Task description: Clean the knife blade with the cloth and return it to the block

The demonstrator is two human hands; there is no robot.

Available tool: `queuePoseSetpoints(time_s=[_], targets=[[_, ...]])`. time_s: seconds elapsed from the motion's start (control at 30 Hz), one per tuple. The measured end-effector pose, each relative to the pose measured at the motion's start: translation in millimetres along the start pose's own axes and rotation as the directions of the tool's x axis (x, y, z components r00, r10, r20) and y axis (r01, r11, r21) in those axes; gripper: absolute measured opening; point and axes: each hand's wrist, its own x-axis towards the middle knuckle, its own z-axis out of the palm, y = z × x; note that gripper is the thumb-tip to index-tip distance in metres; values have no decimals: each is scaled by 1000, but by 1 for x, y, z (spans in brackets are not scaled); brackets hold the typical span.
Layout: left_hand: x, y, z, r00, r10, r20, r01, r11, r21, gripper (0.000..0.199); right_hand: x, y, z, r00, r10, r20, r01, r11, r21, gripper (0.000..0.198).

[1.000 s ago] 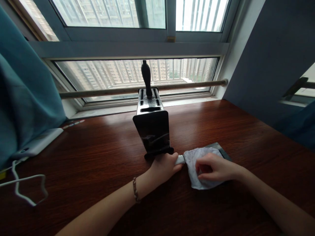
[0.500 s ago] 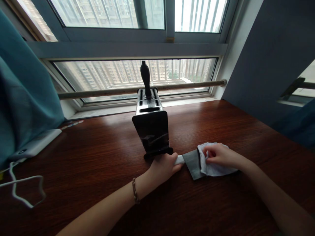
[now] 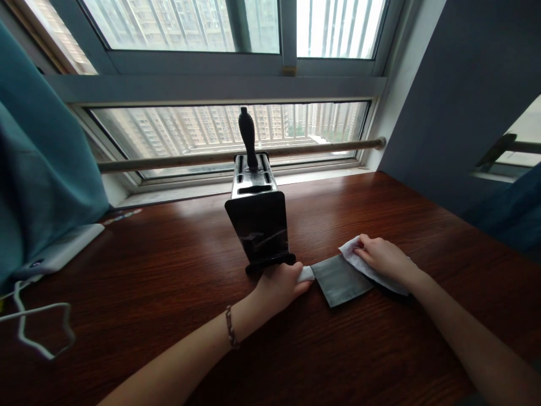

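Observation:
A cleaver lies flat on the dark wooden table, its grey blade pointing right. My left hand is closed around the cleaver's pale handle, just in front of a black knife block. My right hand presses a white cloth onto the far right end of the blade. Most of the blade is uncovered. One dark-handled knife stands in the block's top slots.
A window and a wooden rail run behind the table. A teal curtain hangs at left over a white device with a white cable. A grey wall stands at right.
My right hand has slid the cloth from the handle end of the blade to its far right end, uncovering the grey blade. My left hand has stayed on the handle.

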Motion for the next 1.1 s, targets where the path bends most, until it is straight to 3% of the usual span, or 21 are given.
queuePoseSetpoints(time_s=[0.13,0.27,0.57,0.8,0.9,1.1], targets=[[0,1,0,1000,3,1,-3,1000,-1,29,-5,-18,8,967,-228,-114,241,964,114,15],[-2,1,-1,1000,-1,-4,1,1000,-11,29,-9,-34,12,953,-274,-130,293,942,165,17],[0,2,-6,1000,-4,21,5,1000,-26,31,-6,-27,9,997,13,-82,-13,1000,-2,17],[-2,0,-3,1000,-3,18,4,999,-38,31,0,-1,-2,962,270,-31,-272,950,-155,20],[-1,0,-2,1000,-6,13,6,999,-39,31,2,5,1,957,289,-40,-291,946,-142,20],[-1,0,-4,1000,-7,20,7,999,-33,32,6,5,7,980,191,-61,-196,977,-88,14]])
